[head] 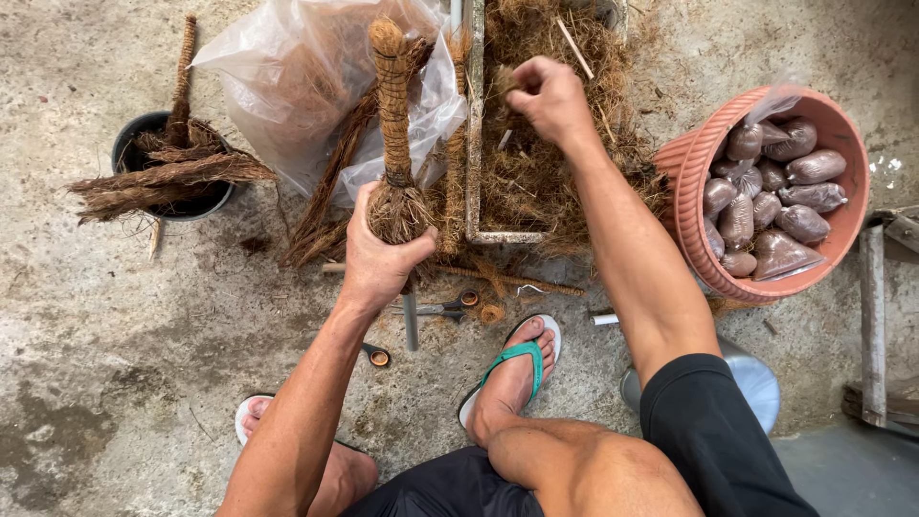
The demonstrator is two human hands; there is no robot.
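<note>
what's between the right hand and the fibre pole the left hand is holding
Only the rim of the fibre-filled tray and open air. The right hand pinches loose fibre inside the tray; the left hand grips the wrapped pole just outside its left rim.

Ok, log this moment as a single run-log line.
left hand: grips coir-wrapped pole upright | right hand: pinches coir fibre in tray | scissors on floor | orange basin: filled bags

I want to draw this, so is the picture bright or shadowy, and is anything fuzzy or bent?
Head view: soft, even daylight, with only faint shadows under the left hand gripping the fibre-wrapped stick; the right hand in the fibre tray looks sharp; the clear plastic bag shines slightly; the edges bend outward from the wide lens.
</note>
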